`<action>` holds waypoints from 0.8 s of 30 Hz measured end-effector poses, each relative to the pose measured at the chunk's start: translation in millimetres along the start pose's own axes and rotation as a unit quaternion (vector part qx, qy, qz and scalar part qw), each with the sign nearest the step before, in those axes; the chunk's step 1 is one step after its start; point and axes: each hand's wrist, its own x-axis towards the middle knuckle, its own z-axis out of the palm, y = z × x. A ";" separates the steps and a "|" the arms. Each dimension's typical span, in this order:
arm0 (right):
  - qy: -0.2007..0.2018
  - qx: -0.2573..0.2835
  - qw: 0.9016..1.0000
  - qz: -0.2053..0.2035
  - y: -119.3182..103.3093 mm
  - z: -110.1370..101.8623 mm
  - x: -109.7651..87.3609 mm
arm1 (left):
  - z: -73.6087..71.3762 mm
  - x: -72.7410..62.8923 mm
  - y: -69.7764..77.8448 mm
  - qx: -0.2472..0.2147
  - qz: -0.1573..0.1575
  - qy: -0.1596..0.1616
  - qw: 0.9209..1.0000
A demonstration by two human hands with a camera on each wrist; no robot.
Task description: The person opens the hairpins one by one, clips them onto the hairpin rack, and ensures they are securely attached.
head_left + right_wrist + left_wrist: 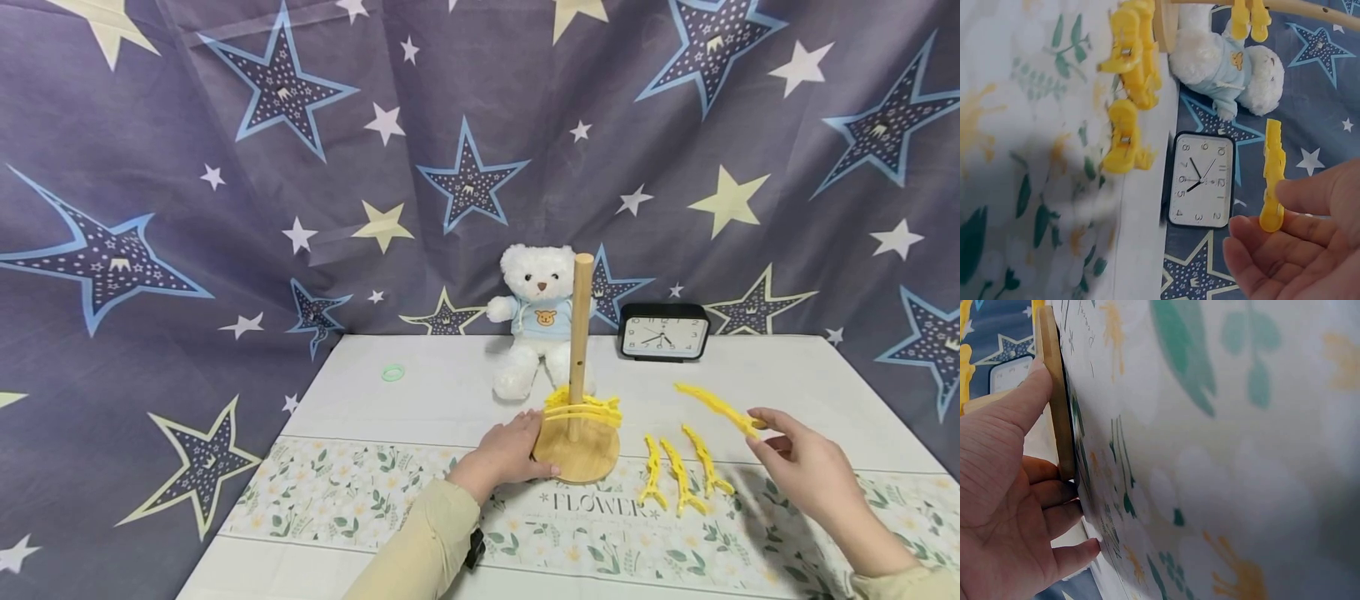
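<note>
A wooden stand (pixel 580 333) has an upright post on a round base, with several yellow clips (pixel 583 414) stacked around the post low down. My left hand (pixel 506 450) grips the left edge of that base, its thumb at the front and its fingers along the side. My right hand (pixel 813 471) holds another long yellow clip (pixel 712 404) by one end, pinched between thumb and fingers, raised above the table. Three more yellow clips (pixel 681 479) lie side by side between the stand and my right hand; metal springs show on them in the right wrist view.
Behind the stand sits a white teddy bear (pixel 517 358) in a light blue top. A black-framed clock (pixel 663 332) stands at the back right. On the back left lies a small green ring (pixel 392 372). A starry curtain (pixel 465 67) hangs behind the white, flower-printed table (pixel 337 492).
</note>
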 end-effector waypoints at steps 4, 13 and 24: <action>0.022 0.011 1.000 -0.010 -8.0 -0.1 -0.6 | 0.1 0.0 -0.4 0.001 0.000 0.001 1.000; 0.030 0.036 0.999 -0.010 -24.1 0.6 0.4 | 0.5 0.3 -0.8 -0.005 0.003 0.005 1.000; 0.043 0.033 0.998 -0.036 -39.9 2.7 5.0 | -1.0 -0.1 -0.4 -0.006 0.002 0.002 1.000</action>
